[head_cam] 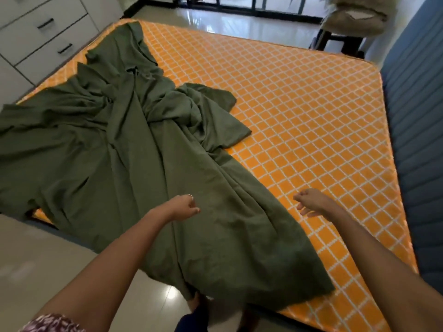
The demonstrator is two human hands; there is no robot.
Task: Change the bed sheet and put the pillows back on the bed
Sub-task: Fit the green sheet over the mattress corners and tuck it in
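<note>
Green sheet (pixel 134 149): bunched, under and beyond the left hand (pixel 185 207), off to the side of the right hand (pixel 309 203); likely awaiting spreading. Both hands loosely curled, holding nothing. Orange mattress (pixel 299 116): bare below right hand. No pillows visible.

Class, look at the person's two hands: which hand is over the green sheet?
The left hand: it hovers above the green sheet, while the right hand is over the bare orange mattress.
</note>
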